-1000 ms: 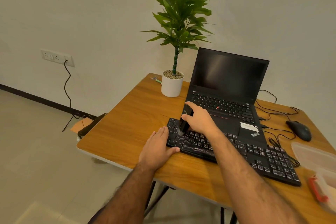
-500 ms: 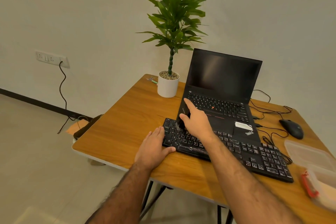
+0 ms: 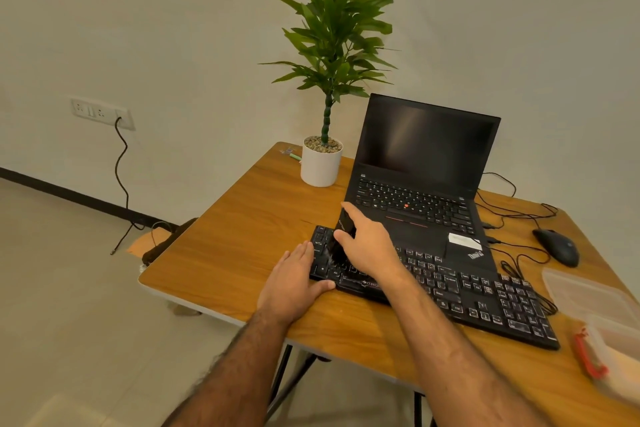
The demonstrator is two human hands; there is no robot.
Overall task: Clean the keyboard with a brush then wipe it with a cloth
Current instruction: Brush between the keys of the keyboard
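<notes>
A black keyboard (image 3: 478,298) lies across the wooden table (image 3: 242,243), in front of an open black laptop (image 3: 415,184). My right hand (image 3: 370,246) grips a black brush (image 3: 343,236), whose lower end touches the keys at the keyboard's left end. My left hand (image 3: 294,281) lies flat on the table with straight fingers against the keyboard's left edge and the thumb along its front edge. No cloth is visible.
A potted plant (image 3: 322,163) stands at the table's back left corner. A black mouse (image 3: 557,246) with tangled cables sits at the right. A clear plastic container (image 3: 602,319) with a red part is at the right front edge.
My right hand has drawn the brush a little down and toward me over the left keys. My left hand stays at the keyboard's left edge. The camera shifted slightly.
</notes>
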